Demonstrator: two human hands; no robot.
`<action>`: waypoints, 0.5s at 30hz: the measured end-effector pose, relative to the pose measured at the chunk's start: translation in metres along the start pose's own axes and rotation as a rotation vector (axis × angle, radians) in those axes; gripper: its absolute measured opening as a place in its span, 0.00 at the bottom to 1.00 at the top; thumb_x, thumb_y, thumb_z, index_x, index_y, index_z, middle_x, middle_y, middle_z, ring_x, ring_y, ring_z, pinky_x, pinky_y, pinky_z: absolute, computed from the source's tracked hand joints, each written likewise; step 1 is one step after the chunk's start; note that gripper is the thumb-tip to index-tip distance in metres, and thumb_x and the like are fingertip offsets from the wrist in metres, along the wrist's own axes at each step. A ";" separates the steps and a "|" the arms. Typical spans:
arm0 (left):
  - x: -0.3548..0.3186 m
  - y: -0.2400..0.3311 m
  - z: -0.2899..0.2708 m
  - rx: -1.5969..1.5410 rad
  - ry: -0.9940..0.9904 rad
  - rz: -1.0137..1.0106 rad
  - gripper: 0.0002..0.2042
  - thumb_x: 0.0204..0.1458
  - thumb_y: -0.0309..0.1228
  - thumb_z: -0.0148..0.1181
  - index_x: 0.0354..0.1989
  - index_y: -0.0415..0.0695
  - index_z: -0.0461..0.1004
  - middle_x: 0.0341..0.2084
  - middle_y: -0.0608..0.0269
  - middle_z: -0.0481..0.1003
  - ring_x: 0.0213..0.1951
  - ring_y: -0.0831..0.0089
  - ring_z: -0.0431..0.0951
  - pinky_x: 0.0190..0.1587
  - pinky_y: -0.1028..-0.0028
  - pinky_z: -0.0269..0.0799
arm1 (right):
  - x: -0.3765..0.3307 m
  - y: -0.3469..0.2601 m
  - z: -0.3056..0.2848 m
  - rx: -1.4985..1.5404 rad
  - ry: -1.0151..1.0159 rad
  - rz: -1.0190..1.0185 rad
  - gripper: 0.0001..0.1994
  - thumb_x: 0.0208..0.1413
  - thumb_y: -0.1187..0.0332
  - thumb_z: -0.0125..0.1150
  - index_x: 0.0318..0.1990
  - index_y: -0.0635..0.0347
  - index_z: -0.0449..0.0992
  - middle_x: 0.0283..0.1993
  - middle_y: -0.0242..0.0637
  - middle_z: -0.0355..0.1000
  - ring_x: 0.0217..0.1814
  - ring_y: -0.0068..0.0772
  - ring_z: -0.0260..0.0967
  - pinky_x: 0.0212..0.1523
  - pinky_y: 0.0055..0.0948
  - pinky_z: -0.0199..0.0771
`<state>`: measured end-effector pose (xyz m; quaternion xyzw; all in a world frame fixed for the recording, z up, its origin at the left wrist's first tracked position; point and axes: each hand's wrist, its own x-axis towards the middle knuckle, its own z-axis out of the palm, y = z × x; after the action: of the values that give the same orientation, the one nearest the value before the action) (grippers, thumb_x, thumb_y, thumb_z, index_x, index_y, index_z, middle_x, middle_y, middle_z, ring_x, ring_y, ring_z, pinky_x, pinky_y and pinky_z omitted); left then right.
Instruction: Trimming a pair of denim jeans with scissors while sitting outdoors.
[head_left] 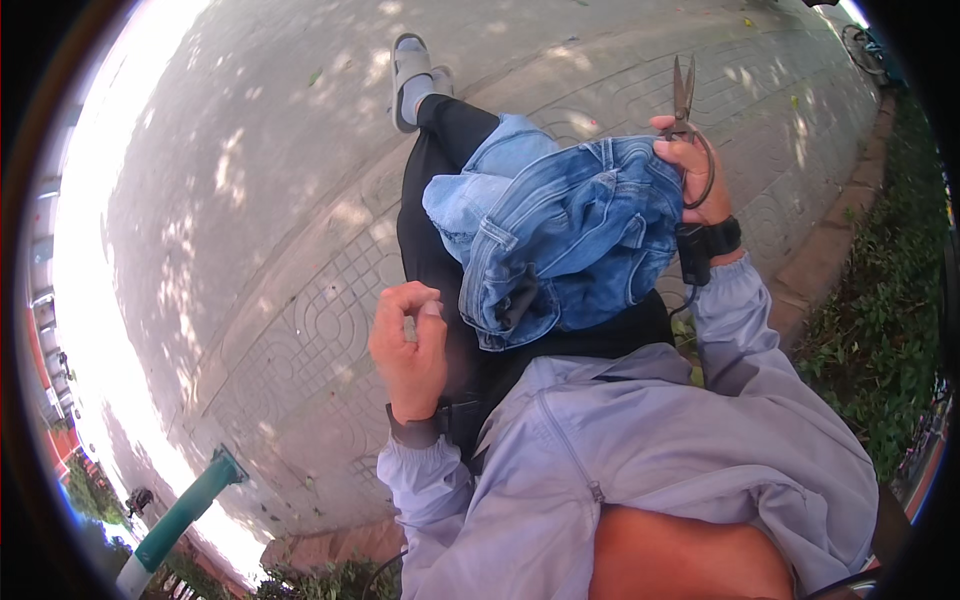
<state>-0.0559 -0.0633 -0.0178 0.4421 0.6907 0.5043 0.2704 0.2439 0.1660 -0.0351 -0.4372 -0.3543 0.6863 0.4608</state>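
Observation:
Blue denim jeans lie bunched across my lap, the waistband with its belt loops toward the far side and a paler part at the left. My right hand is at their right edge, closed round a pair of scissors. The dark blades point away from me, slightly parted, and a handle loop hangs by the palm. To the left of the jeans and apart from them, my left hand is raised with thumb and forefinger pinched together. Whatever lies between those fingertips is too small to make out.
Patterned paving spreads under my outstretched legs, which end in a grey sandal. A brick kerb and green plants run along the right. At lower left stands a green and white post.

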 end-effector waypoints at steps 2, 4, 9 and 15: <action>-0.004 -0.014 -0.012 -0.117 0.063 -0.110 0.07 0.57 0.16 0.50 0.38 0.40 0.73 0.35 0.64 0.73 0.35 0.79 0.74 0.41 0.79 0.70 | 0.001 0.003 -0.004 0.013 -0.003 0.005 0.16 0.50 0.76 0.61 0.49 0.66 0.73 0.37 0.34 0.73 0.35 0.25 0.74 0.38 0.24 0.77; -0.006 -0.037 -0.031 -0.094 0.147 -0.144 0.07 0.57 0.16 0.48 0.38 0.39 0.73 0.35 0.64 0.73 0.34 0.78 0.73 0.40 0.78 0.71 | 0.002 0.004 -0.007 0.004 0.022 0.003 0.16 0.50 0.76 0.61 0.49 0.66 0.73 0.36 0.34 0.73 0.34 0.25 0.74 0.37 0.24 0.76; -0.028 -0.088 -0.083 0.009 0.336 -0.452 0.04 0.58 0.22 0.51 0.34 0.38 0.72 0.29 0.65 0.72 0.29 0.79 0.73 0.35 0.78 0.71 | 0.002 0.006 -0.010 -0.027 0.042 0.021 0.17 0.51 0.75 0.62 0.49 0.65 0.74 0.35 0.33 0.72 0.34 0.25 0.74 0.36 0.23 0.76; -0.054 -0.093 -0.087 0.139 0.237 -0.557 0.06 0.60 0.27 0.55 0.35 0.37 0.73 0.28 0.65 0.73 0.30 0.79 0.73 0.36 0.78 0.72 | 0.004 0.011 -0.017 -0.050 0.045 0.035 0.17 0.51 0.74 0.63 0.49 0.65 0.74 0.34 0.32 0.73 0.34 0.24 0.74 0.36 0.23 0.75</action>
<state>-0.1332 -0.1604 -0.0789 0.1913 0.8450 0.4103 0.2846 0.2556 0.1675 -0.0523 -0.4702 -0.3533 0.6749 0.4456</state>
